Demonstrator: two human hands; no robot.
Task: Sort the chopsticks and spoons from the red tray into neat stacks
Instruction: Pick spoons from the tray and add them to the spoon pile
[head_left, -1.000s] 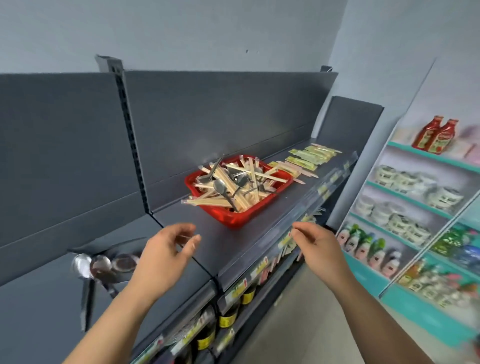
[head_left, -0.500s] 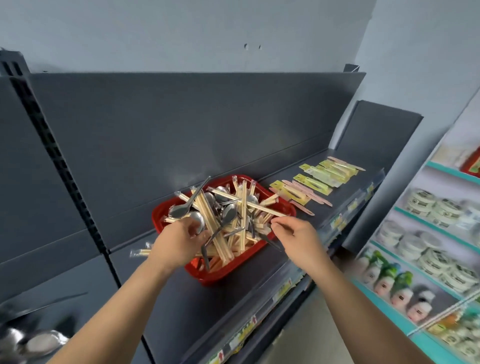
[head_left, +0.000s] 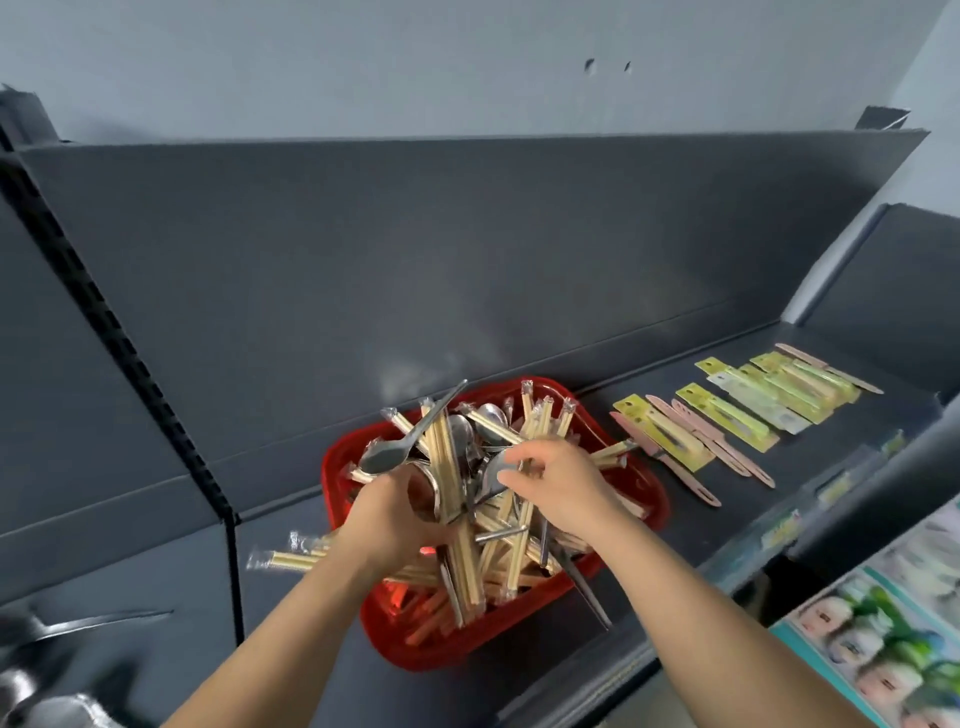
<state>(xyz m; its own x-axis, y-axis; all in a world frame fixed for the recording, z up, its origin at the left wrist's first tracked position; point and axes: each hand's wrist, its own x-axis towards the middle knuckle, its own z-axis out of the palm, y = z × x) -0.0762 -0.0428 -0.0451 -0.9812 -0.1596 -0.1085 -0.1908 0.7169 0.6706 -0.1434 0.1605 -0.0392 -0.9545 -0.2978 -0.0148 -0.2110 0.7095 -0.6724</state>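
A red tray (head_left: 652, 499) sits on the dark shelf, heaped with wrapped wooden chopsticks (head_left: 457, 467) and metal spoons (head_left: 387, 457) that stick out at all angles. My left hand (head_left: 397, 514) reaches into the tray's left side, fingers curled round a bundle of chopsticks and a spoon bowl. My right hand (head_left: 558, 486) is over the middle of the pile and pinches a chopstick packet between thumb and fingers. Both palms hide the centre of the heap.
Packaged utensils in yellow-green cards (head_left: 748, 410) and pink pieces (head_left: 691, 457) lie in rows on the shelf to the right of the tray. Metal spoons (head_left: 52, 696) lie at the lower left. The shelf's front rail (head_left: 779, 525) runs on the right, with product shelves (head_left: 883, 639) beyond.
The view has closed in on the tray. Both hands moved from in front of the shelf into the pile and took hold of utensils.
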